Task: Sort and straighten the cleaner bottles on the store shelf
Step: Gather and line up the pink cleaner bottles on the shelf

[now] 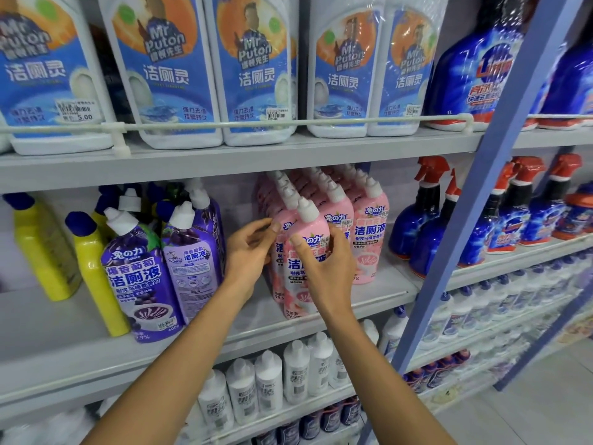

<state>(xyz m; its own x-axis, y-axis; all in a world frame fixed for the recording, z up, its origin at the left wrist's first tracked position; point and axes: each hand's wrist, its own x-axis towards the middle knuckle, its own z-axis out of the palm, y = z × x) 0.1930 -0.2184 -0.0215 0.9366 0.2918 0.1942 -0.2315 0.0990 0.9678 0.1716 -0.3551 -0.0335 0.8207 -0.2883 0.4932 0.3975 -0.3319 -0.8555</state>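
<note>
Firmly round the front pink bottle [316, 231], right hand [324, 271], fingers and thumb curled over its label. Against the second pink bottle [279, 277] just behind, left hand [248, 255], thumb and bent fingertips pinching its side. Both standing on the grey shelf [378, 284]. Purple bottles [138, 277] just left of the left hand, yellow bottles [93, 268] beyond; blue spray bottles [426, 226] well right of the right hand.

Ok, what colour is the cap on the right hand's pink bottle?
White cap on the pink plastic bottle; head view.
</note>
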